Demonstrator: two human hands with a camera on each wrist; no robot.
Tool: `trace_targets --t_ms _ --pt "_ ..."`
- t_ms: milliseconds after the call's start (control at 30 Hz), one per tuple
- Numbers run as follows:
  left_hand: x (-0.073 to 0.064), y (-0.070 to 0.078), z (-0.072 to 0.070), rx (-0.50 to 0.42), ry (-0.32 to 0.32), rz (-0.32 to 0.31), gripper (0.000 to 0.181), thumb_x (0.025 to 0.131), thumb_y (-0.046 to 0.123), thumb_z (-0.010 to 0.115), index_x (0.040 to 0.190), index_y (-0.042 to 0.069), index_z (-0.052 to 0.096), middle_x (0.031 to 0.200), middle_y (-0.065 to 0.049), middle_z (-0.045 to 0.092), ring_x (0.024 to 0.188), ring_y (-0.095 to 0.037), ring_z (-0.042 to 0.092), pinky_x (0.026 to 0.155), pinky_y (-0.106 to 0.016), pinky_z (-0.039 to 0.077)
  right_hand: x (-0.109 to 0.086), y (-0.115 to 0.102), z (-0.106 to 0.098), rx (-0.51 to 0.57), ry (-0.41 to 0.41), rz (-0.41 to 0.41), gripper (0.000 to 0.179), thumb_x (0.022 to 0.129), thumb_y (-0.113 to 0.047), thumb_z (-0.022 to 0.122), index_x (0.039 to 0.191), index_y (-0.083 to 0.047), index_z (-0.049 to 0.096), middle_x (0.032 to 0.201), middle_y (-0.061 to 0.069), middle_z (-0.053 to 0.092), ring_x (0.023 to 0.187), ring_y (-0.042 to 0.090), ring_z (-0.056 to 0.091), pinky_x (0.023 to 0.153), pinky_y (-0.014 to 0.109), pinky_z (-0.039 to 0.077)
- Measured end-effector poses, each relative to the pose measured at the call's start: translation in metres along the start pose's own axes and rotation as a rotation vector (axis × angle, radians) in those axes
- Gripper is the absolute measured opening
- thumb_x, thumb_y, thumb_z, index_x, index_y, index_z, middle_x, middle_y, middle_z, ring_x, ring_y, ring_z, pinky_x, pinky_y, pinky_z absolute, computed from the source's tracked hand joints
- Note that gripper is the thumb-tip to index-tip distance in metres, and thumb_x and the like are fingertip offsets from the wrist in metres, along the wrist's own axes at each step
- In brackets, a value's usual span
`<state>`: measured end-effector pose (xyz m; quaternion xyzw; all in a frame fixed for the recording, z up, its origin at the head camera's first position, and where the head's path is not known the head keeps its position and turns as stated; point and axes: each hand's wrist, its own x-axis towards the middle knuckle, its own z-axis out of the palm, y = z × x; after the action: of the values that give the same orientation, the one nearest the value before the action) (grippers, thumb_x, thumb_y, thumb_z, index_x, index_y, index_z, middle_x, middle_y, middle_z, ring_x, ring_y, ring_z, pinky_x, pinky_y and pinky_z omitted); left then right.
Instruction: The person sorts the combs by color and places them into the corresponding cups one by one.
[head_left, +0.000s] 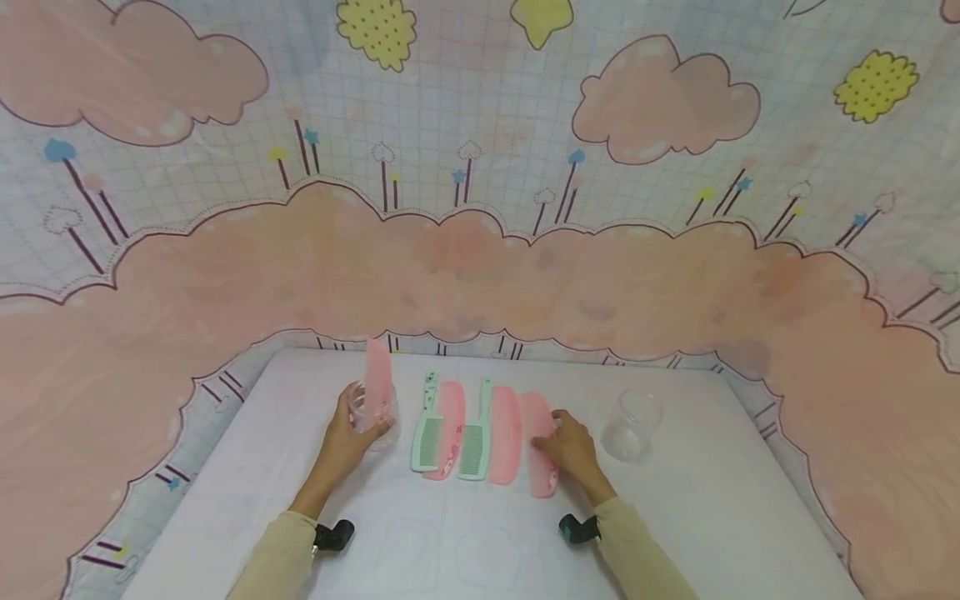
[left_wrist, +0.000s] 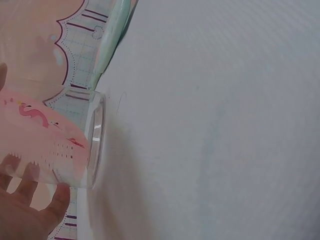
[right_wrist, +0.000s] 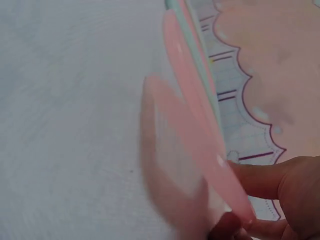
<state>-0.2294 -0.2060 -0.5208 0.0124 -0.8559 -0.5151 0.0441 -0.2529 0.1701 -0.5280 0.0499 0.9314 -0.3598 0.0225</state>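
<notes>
My left hand [head_left: 347,433] grips a clear cup [head_left: 387,440] at the table's left side. A pink comb [head_left: 378,375] stands upright in that cup; the left wrist view shows its flamingo print [left_wrist: 35,116] through the clear wall. On the right, my right hand [head_left: 576,452] pinches another pink comb [head_left: 536,417] by its edge. In the right wrist view this comb [right_wrist: 195,140] is tilted, with one long edge raised above the table and a shadow below. Between the hands lie a green comb [head_left: 430,446], a pink comb [head_left: 451,408], a second green comb [head_left: 473,450] and a pink comb [head_left: 506,433].
A second clear cup [head_left: 626,437] stands on the white table [head_left: 675,517] to the right of my right hand. Behind the table hangs a cloth [head_left: 480,275] printed with clouds. Black wrist mounts [head_left: 335,536] sit by both sleeves.
</notes>
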Motion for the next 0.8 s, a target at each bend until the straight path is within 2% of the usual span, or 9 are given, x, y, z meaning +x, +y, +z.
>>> trace_targets --t_ms 67,200,333,433,533,633,800 --pt "0.0 0.0 0.0 -0.001 -0.004 -0.004 0.098 0.088 0.042 0.072 0.156 0.011 0.01 0.158 -0.018 0.029 0.147 -0.038 0.027 0.12 -0.057 0.024 -0.001 0.002 -0.002 0.036 0.002 -0.006 0.055 0.082 -0.022 0.074 0.128 0.003 0.056 0.102 0.018 0.067 0.089 0.027 0.063 0.078 0.042 0.054" --pt "0.0 0.0 0.0 -0.001 -0.003 -0.002 0.097 0.088 0.042 0.072 0.156 0.012 0.01 0.158 -0.018 0.028 0.147 -0.037 0.027 0.12 -0.057 0.025 0.002 0.008 -0.005 0.109 0.002 -0.007 0.042 0.088 -0.018 0.066 0.122 0.003 0.057 0.096 0.016 0.066 0.081 0.022 0.06 0.068 0.032 0.051" --pt "0.0 0.0 0.001 -0.006 -0.003 0.002 0.097 0.088 0.041 0.073 0.156 0.012 0.01 0.158 -0.018 0.028 0.146 -0.037 0.027 0.12 -0.057 0.025 0.003 0.01 -0.008 0.158 0.004 0.013 0.038 0.092 -0.019 0.062 0.122 0.002 0.056 0.102 0.02 0.068 0.087 0.024 0.064 0.07 0.032 0.053" --pt "0.001 0.0 0.001 -0.012 -0.004 0.001 0.097 0.088 0.04 0.073 0.156 0.012 0.01 0.158 -0.018 0.028 0.146 -0.037 0.027 0.12 -0.057 0.024 0.003 0.005 -0.012 0.192 0.018 0.026 0.038 0.094 -0.02 0.06 0.124 0.002 0.054 0.107 0.024 0.067 0.088 0.026 0.065 0.072 0.035 0.055" --pt "0.0 0.001 -0.001 -0.011 -0.003 -0.008 0.098 0.088 0.04 0.073 0.156 0.011 0.009 0.158 -0.018 0.028 0.146 -0.038 0.027 0.12 -0.057 0.024 0.002 0.0 -0.014 0.229 0.035 0.026 0.036 0.095 -0.02 0.059 0.124 0.0 0.054 0.105 0.023 0.068 0.085 0.022 0.064 0.069 0.03 0.053" --pt "0.0 0.001 -0.001 -0.013 -0.004 -0.007 0.098 0.088 0.042 0.072 0.156 0.011 0.009 0.158 -0.019 0.029 0.146 -0.038 0.027 0.12 -0.057 0.024 0.0 -0.006 -0.017 0.256 0.076 0.0 0.032 0.095 -0.019 0.06 0.12 0.0 0.055 0.098 0.019 0.071 0.078 0.018 0.063 0.062 0.025 0.049" --pt "0.0 0.0 0.001 -0.005 0.005 0.003 0.097 0.088 0.04 0.072 0.156 0.011 0.01 0.157 -0.019 0.029 0.146 -0.038 0.028 0.119 -0.058 0.024 -0.004 -0.018 -0.023 0.294 0.129 -0.049 0.028 0.095 -0.019 0.06 0.117 -0.001 0.056 0.087 0.015 0.07 0.068 0.014 0.059 0.055 0.024 0.047"
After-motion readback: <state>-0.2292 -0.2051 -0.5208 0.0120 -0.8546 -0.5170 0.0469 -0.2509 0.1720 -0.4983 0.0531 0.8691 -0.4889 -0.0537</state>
